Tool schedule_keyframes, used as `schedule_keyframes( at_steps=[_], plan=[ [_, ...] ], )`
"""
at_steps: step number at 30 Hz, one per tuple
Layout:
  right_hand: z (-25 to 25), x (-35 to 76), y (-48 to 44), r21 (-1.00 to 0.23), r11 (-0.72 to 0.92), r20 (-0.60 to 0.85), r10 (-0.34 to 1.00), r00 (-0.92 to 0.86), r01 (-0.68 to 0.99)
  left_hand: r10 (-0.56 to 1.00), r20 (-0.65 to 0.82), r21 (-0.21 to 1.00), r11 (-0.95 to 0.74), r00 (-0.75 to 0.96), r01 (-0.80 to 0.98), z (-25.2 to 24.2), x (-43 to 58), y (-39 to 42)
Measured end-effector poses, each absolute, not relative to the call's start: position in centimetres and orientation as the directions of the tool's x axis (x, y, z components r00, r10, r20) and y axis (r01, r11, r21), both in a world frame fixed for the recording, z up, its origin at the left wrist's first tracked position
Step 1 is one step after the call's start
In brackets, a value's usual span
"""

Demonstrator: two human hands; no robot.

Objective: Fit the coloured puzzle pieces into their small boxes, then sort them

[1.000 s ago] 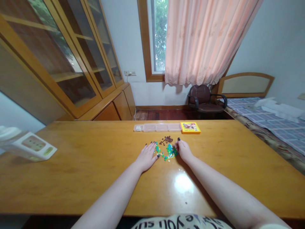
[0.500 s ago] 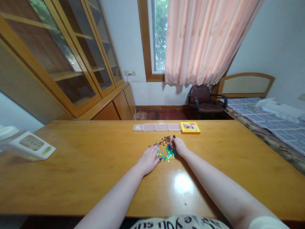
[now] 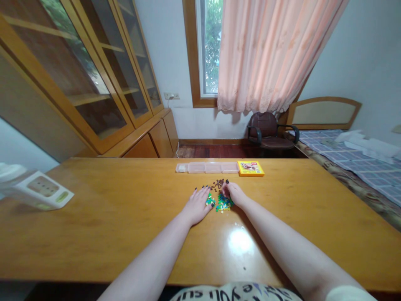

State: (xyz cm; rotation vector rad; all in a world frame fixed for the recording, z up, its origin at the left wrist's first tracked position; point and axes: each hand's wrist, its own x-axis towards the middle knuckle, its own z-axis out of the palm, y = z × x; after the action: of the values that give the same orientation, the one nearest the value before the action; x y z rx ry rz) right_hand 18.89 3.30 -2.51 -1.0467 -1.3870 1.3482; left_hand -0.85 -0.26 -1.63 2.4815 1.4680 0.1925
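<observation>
My left hand lies flat on the wooden table, fingers stretched out and thumb apart. Against its inner side is a small group of green, blue and yellow pieces. My right hand is closed with curled fingertips, over the right edge of a larger mixed pile of tiny blue, green and yellow pieces. What its fingers pinch, if anything, is too small to make out. Just beyond both hands lies a loose cluster of tiny brown pieces, close to the right fingertips.
Along the far edge sits a clear tray with compartments, with a yellow box at its right end. A white plastic container stands at the far left. Several small bits lie nearer me. A chair stands beyond the table.
My left hand has shifted slightly, and the coloured pieces beside it sit closer together. My right fingertips have moved a little to the left, still curled.
</observation>
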Motion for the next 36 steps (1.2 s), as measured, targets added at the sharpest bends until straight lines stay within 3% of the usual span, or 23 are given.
schedule_keyframes(
  at_steps=[6, 10, 15, 22, 27, 33, 36],
  plan=[
    [-2.0, 19.0, 1.7, -0.998, 0.067, 0.06, 0.967, -0.248, 0.019, 0.862, 0.028, 0.329, -0.486, 0.506, 0.81, -1.8, -1.2, -1.3],
    [-1.6, 19.2, 1.4, -1.0, 0.028, 0.029, 0.991, -0.129, -0.013, 0.891, 0.039, 0.325, -0.439, 0.452, 0.837, -1.5, -1.3, 0.0],
    [-1.9, 20.3, 1.1, -0.997, -0.027, -0.026, 1.0, -0.011, -0.067, 0.853, -0.058, 0.339, -0.471, 0.518, 0.814, -1.3, -1.7, 1.0],
    [-2.5, 18.4, -0.4, -0.985, -0.032, -0.013, 0.994, -0.113, -0.168, 0.811, -0.067, 0.358, -0.524, 0.581, 0.773, -1.7, -1.5, -1.5],
    [-2.6, 15.9, -0.2, -0.973, -0.088, -0.074, 0.995, -0.073, -0.214, 0.825, -0.023, 0.369, -0.517, 0.564, 0.772, -1.7, -0.7, -1.7],
    [-2.5, 15.8, 0.5, -0.956, -0.067, -0.083, 0.996, 0.043, -0.287, 0.826, -0.016, 0.376, -0.518, 0.564, 0.769, -1.9, -0.7, -1.5],
    [-2.1, 17.3, 0.9, -0.969, 0.025, 0.005, 0.996, 0.085, -0.245, 0.807, -0.005, 0.394, -0.542, 0.591, 0.743, -1.9, -0.7, -1.8]
  ],
)
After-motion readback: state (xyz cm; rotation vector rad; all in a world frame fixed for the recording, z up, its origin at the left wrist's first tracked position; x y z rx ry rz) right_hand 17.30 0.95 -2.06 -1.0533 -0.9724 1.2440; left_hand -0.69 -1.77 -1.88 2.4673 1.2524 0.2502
